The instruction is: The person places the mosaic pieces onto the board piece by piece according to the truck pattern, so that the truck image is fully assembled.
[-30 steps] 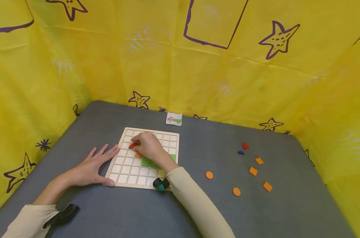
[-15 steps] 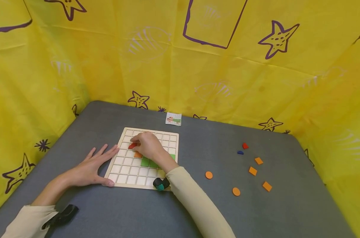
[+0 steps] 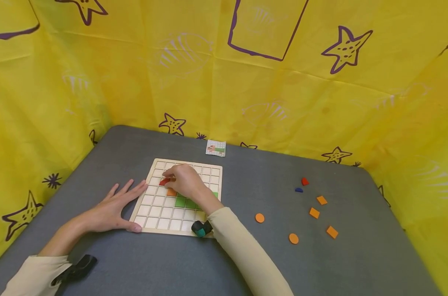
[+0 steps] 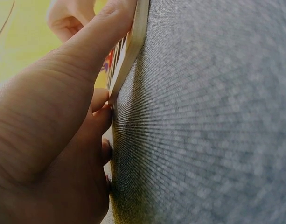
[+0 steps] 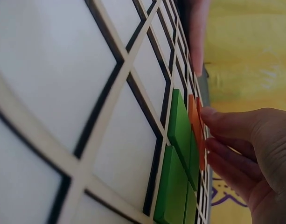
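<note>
Grid board (image 3: pixel 162 223), pale wood with rounded corners, seen lying flat on the grey table (image 3: pixel 357 263), left of centre and nearer the onlooker than the table's far edge. Thin raised ribs divide its face into rows of whitish, sunken square cells, each rib edged by a dark line of shadow at close range. Green squares (image 3: pixel 180 201), smooth and matt, sit side by side in the cells, partly hidden by the forearm; seen edge-on, they rise above the ribs. An orange square (image 3: pixel 171 192) lies just beyond them, and next to it a red piece (image 3: pixel 164 181), its outline partly covered.

Right hand (image 3: pixel 186 181): thumb and fingers curled, pinching the red piece over the board; whether that piece is fully seated I cannot tell. Left hand (image 3: pixel 116 213): fingers spread and extended along the board's left edge, touching it, thumb at the near corner. The two hands are apart.

Beyond the board lies a small printed card (image 3: pixel 216 148). To the right, well apart from it, are loose orange squares (image 3: pixel 314 213), orange discs (image 3: pixel 259 218), a blue half-disc (image 3: pixel 299 190) and a loose red shape (image 3: pixel 305 181).
</note>
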Demonstrator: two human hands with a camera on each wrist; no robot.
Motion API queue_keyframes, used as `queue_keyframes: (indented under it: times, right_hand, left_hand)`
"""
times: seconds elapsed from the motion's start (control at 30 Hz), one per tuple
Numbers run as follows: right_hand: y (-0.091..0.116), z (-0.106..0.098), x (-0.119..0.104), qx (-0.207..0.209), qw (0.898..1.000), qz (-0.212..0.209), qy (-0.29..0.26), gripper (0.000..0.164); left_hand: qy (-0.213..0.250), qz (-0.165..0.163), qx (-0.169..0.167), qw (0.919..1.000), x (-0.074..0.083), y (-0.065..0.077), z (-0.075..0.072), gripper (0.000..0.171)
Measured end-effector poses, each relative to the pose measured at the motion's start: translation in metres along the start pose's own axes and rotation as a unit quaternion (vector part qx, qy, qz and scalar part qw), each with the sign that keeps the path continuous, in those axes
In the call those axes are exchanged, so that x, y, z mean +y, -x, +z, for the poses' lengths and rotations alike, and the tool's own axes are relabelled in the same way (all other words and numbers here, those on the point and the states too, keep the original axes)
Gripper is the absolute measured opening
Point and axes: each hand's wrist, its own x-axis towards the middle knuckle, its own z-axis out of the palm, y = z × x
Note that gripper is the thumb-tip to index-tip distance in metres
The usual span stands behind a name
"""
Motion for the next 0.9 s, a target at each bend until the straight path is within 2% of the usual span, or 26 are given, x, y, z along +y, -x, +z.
queue_keyframes:
  times: [0.3,0.4,0.57,0.73,0.9]
  right_hand:
    - [0.007,-0.01,0.009,0.011,1.0,-0.013,-0.014,0.027]
    - [0.011,-0.016,0.015,0.013,0.999,-0.015,-0.036,0.029]
    - [0.023,-0.024,0.029,0.02,0.998,-0.006,-0.06,0.028]
    - [0.039,-0.034,0.047,0.045,0.996,-0.001,-0.076,0.027]
    - [0.053,-0.041,0.064,0.059,0.995,0.005,-0.075,0.026]
  left_hand:
    - [-0.006,0.0,0.0,1.0,0.0,0.0,0.0,0.118]
    - [-0.008,-0.002,0.0,1.0,0.0,0.0,0.0,0.118]
    - [-0.009,-0.005,0.0,0.9999,0.0,0.0,0.001,0.119]
    - [-0.01,0.0,0.002,0.9999,0.0,-0.001,0.002,0.12]
    - [-0.015,0.008,0.005,0.9999,-0.002,0.0,0.001,0.119]
